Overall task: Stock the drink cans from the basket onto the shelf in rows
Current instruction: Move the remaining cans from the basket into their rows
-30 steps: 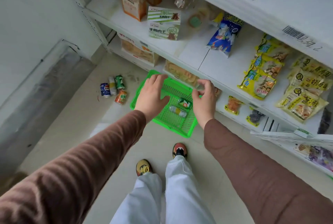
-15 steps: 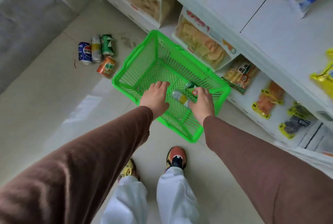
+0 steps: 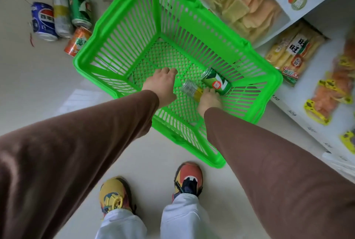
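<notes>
Open basket (image 3: 119, 8) top, bare mesh floor beyond two lying cans (image 3: 203, 87).

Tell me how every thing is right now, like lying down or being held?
green basket: on the floor, two cans inside.
silver and yellow can: lying in the basket, held by the right hand.
green can: lying in the basket beside it.
left hand: inside the basket, holds nothing.
blue can, pale can, dark green can, orange can: lying on the floor outside the basket.
</notes>
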Action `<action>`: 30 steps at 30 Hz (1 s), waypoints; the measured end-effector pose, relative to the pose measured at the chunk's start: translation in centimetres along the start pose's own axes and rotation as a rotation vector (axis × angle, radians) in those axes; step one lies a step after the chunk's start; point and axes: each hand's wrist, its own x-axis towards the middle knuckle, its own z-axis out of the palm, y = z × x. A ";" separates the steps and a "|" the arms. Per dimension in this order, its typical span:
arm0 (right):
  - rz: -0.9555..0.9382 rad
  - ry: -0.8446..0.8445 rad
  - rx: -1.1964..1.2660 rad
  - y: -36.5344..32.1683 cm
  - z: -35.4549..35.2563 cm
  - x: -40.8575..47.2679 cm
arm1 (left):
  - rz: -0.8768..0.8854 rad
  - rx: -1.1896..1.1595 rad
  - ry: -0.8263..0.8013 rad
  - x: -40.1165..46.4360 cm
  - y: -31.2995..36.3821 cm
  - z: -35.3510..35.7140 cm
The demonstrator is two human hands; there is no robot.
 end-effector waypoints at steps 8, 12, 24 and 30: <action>0.071 0.071 -0.074 -0.1 1.9 1.4 | 0.033 0.013 -0.007 1.5 -0.9 0.5; 0.058 0.009 0.209 -0.1 -1.4 -1.7 | 0.036 0.020 -0.006 -0.8 -0.2 -1.5; -0.176 0.250 0.499 -1.6 -30.2 -24.0 | 0.110 -0.002 0.141 -17.7 6.7 -26.1; -0.252 0.500 0.650 -3.0 -47.4 -39.0 | 0.215 -0.076 0.322 -28.4 10.6 -43.3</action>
